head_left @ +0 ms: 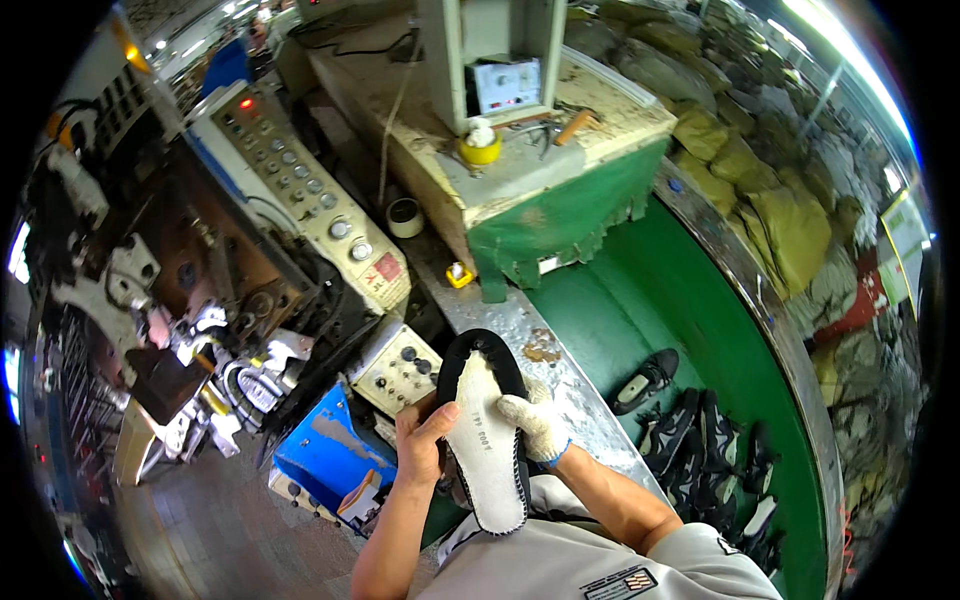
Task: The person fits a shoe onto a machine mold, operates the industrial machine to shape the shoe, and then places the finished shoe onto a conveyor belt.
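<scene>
A black shoe upper (484,440) with a white insole board facing up is held in front of my body. Dark stitching runs along its lower edge, and the black material folds over the rim at its far end. My bare left hand (424,436) grips its left side, thumb on the white board. On the opposite side, my right hand (540,422), in a white knit glove, is closed on the edge with its fingers near the board. The underside of the shoe upper and the fingers beneath it are hidden.
Left stands a machine with a control panel (310,190) and metal clamps (225,385). A blue bin (335,450) sits below it. Several black shoes (700,440) lie in the green trough (640,290) at right. A bench (400,130) holds a yellow tape roll (479,150). Sacks (780,220) are piled beyond.
</scene>
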A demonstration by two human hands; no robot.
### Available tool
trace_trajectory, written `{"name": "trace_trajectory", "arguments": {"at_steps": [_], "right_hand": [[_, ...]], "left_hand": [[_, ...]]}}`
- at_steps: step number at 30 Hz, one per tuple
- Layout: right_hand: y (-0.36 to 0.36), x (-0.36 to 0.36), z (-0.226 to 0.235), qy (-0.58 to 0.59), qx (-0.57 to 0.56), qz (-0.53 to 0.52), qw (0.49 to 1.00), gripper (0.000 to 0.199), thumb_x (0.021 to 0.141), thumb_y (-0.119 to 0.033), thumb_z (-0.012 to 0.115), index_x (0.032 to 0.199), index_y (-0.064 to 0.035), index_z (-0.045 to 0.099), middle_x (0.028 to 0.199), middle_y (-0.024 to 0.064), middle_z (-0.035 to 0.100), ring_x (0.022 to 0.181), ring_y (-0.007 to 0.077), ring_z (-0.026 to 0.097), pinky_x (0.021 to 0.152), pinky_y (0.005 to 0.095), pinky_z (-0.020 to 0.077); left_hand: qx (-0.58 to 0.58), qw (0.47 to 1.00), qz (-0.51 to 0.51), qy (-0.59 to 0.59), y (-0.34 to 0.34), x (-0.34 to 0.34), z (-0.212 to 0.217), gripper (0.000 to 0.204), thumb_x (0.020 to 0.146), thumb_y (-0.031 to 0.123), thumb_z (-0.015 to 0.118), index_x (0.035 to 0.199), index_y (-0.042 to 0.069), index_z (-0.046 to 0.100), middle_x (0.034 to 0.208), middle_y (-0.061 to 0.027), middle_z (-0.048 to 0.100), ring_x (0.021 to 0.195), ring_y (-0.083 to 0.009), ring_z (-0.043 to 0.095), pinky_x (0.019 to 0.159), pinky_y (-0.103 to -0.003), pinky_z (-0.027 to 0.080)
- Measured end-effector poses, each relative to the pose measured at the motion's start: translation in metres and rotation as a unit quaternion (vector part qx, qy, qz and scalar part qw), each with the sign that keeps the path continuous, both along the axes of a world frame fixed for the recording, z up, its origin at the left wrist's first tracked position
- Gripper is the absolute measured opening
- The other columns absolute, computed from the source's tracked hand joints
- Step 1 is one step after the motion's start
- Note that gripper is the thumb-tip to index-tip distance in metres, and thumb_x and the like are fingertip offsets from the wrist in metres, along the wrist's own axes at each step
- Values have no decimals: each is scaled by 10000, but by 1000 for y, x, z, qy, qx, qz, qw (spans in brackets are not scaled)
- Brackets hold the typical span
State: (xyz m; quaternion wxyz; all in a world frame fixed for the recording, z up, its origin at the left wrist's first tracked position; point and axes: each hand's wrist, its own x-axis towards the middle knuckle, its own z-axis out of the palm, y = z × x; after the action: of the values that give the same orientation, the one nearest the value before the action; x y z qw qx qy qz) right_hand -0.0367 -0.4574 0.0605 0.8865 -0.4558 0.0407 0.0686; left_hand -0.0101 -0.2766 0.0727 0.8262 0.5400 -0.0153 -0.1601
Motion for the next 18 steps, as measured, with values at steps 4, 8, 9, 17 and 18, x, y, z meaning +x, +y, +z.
{"name": "trace_trajectory", "arguments": {"at_steps": [4,8,9,17,18], "right_hand": [[-35,-2,-23,11,-66,-48,997,699,856,-357,773,1385,37,541,1216,101,661,1047,167,617,942,329,505],[-96,9,-71,44,-188,-100,976,672,877,-342,756,1385,46,549,1234,107,663,1069,186,615,955,336,498],[-116,15,-85,67,-233,-120,963,669,872,-377,746,1359,49,575,1213,124,681,1061,194,625,956,344,498],[-328,91,-158,359,-697,-11,621,913,764,-754,678,1204,45,675,1186,290,687,1150,364,669,953,410,527],[-347,89,-176,373,-698,4,612,895,789,-685,706,1310,33,593,1258,271,662,1180,359,653,988,403,518]], "left_hand": [[88,996,-17,13,-27,12,-40,433,917,308,724,1096,-85,703,950,-57,697,858,-102,579,797,-243,450],[225,974,-29,18,-44,12,-65,444,958,239,724,1260,-77,644,1191,-146,703,1080,-187,652,948,-298,500],[251,967,-24,20,-34,11,-67,441,962,202,716,1292,-74,619,1272,-176,673,1168,-222,645,1023,-319,486],[720,663,67,-193,94,-28,-105,355,908,152,702,1189,-53,632,1198,-282,642,1083,-463,611,902,-496,509],[745,628,60,-217,100,-35,-110,308,914,135,698,1151,-57,652,1128,-259,677,1019,-438,647,867,-460,526]]}}
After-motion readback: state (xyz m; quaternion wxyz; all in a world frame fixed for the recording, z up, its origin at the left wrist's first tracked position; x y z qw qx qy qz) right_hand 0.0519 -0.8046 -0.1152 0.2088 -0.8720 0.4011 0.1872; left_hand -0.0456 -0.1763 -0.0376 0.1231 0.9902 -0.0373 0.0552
